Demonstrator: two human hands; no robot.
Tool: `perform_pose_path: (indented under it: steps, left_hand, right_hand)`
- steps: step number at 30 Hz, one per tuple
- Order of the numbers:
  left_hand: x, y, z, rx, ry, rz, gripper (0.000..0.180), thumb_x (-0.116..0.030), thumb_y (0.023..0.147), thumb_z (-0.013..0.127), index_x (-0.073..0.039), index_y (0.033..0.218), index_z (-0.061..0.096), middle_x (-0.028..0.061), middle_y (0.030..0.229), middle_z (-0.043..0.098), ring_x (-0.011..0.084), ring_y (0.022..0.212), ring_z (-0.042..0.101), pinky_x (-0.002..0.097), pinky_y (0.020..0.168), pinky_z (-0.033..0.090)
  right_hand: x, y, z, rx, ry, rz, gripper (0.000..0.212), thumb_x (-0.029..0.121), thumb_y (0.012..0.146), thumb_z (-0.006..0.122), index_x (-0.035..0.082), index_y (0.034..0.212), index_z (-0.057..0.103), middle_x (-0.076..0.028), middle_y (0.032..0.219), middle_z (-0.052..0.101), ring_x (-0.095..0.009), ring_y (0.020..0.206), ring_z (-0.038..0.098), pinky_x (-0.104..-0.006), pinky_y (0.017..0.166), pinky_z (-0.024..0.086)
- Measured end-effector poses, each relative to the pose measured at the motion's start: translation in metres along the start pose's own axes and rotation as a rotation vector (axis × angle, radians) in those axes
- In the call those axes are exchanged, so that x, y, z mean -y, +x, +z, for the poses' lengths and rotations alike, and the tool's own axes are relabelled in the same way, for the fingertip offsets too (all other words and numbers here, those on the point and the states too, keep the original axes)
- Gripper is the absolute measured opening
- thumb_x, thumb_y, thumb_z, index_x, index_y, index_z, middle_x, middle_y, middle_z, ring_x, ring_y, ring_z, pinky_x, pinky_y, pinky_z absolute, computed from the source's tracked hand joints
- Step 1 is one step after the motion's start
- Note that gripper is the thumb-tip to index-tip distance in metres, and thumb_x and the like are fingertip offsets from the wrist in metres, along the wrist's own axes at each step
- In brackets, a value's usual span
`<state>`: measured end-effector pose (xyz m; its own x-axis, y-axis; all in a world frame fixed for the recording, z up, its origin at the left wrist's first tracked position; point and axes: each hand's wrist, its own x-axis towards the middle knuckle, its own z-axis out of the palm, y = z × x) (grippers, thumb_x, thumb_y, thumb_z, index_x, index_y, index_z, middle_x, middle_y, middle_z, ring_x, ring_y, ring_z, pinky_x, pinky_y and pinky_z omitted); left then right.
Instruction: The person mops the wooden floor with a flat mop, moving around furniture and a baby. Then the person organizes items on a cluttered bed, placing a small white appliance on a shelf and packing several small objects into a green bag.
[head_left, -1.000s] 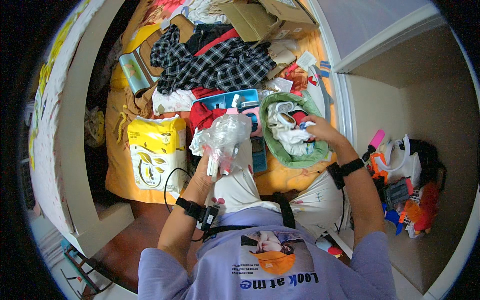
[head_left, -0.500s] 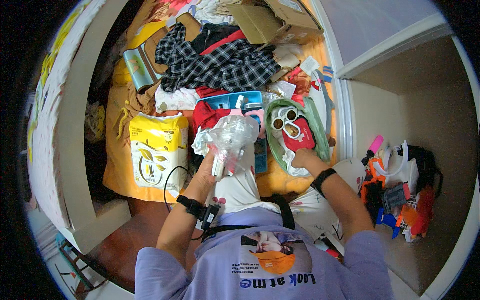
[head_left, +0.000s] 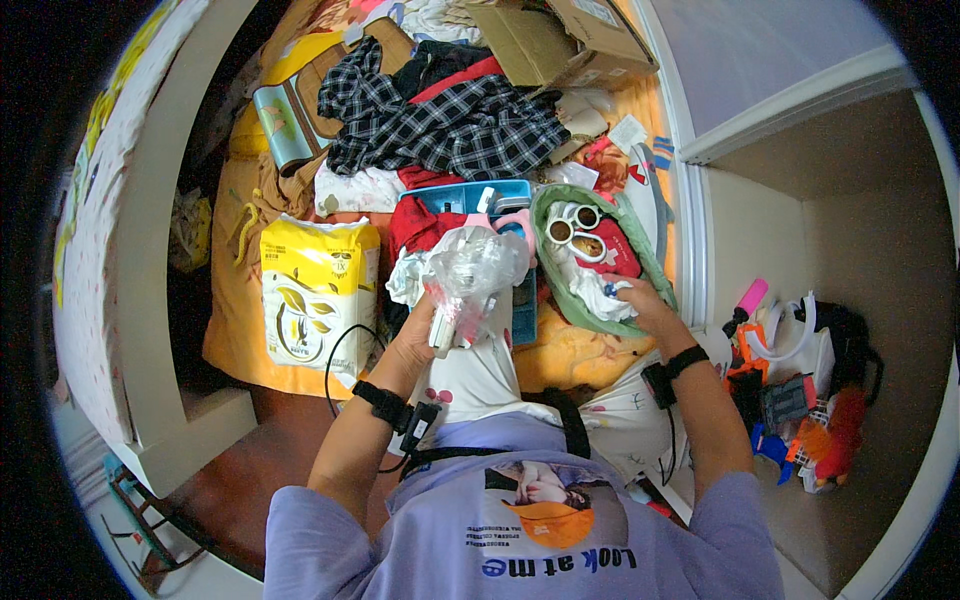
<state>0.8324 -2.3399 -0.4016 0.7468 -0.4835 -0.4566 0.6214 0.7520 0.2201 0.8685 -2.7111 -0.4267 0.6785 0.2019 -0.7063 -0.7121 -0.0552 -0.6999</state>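
Over my lap, my left hand (head_left: 420,330) is closed round a crumpled clear plastic bag (head_left: 478,262) and a pale, boxy item at its lower end, whose kind I cannot make out. To the right, my right hand (head_left: 648,305) reaches over the near edge of a green oval fabric basket (head_left: 572,313). Its fingers pinch a crumpled white piece (head_left: 600,298) with a bit of blue, cloth or plastic. In the basket, white-rimmed sunglasses (head_left: 588,247) lie beside a red pouch (head_left: 622,252) with a white cross.
A yellow-and-white package (head_left: 318,290) stands at left on the orange blanket (head_left: 225,325). A blue divided tray (head_left: 513,190) sits beyond the bag. Farther back are a black checked shirt (head_left: 440,125) and an open cardboard box (head_left: 525,50). Toys (head_left: 800,400) fill the cabinet floor at right.
My right hand has drawn back slightly to the right and its fingers now show, with the white piece at them. The basket's contents have shifted a little; my left hand keeps the plastic bag.
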Motion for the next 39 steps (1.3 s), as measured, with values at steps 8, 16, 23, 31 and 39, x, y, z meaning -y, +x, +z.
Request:
perform_pose_path:
  steps: [8,16,23,31,39]
  left_hand:
    - [0.002,0.003,0.0,-0.056,-0.038,0.003,0.049,-0.04,0.083,0.062,-0.007,0.117,0.052,0.0101,0.098,0.062,0.0207,0.081,0.063,0.0356,0.067,0.055]
    - [0.003,0.007,-0.009,-0.039,-0.074,-0.007,0.046,-0.036,0.084,0.061,-0.007,0.119,0.051,0.0104,0.103,0.062,0.0217,0.086,0.063,0.0357,0.072,0.054]
    - [0.004,0.005,-0.009,-0.003,-0.089,0.029,0.047,-0.035,0.083,0.062,-0.008,0.12,0.05,0.0113,0.105,0.061,0.0231,0.089,0.062,0.0377,0.075,0.054]
    - [-0.001,0.004,-0.002,-0.003,0.075,-0.008,0.052,-0.039,0.081,0.064,-0.008,0.121,0.049,0.0112,0.105,0.061,0.0218,0.086,0.063,0.0364,0.072,0.055]
    - [0.001,-0.002,0.008,0.049,0.072,0.055,0.054,-0.039,0.081,0.064,-0.008,0.122,0.048,0.0102,0.105,0.061,0.0208,0.089,0.062,0.035,0.071,0.055]
  right_hand:
    - [0.059,-0.062,-0.007,0.017,0.239,-0.09,0.064,0.024,0.066,0.065,0.001,0.124,0.051,-0.013,0.116,0.057,-0.023,0.101,0.058,-0.0346,0.091,0.044]
    - [0.074,-0.11,-0.038,-0.117,0.813,-0.227,0.055,0.014,0.075,0.05,-0.001,0.128,0.043,-0.021,0.128,0.047,-0.033,0.114,0.049,-0.0425,0.101,0.036]
    - [0.124,-0.111,-0.015,0.211,0.859,-0.436,0.063,0.013,0.07,0.056,0.0,0.129,0.041,-0.02,0.131,0.044,-0.035,0.118,0.046,-0.0445,0.103,0.033]
    - [0.264,-0.063,0.11,0.546,0.612,-0.609,0.051,0.021,0.075,0.058,0.008,0.124,0.049,-0.011,0.112,0.058,-0.023,0.098,0.06,-0.0381,0.089,0.047]
    - [0.236,0.01,0.138,-0.231,-0.693,-0.833,0.04,0.036,0.083,0.059,0.002,0.103,0.06,-0.016,0.092,0.063,-0.021,0.082,0.06,-0.033,0.072,0.046]
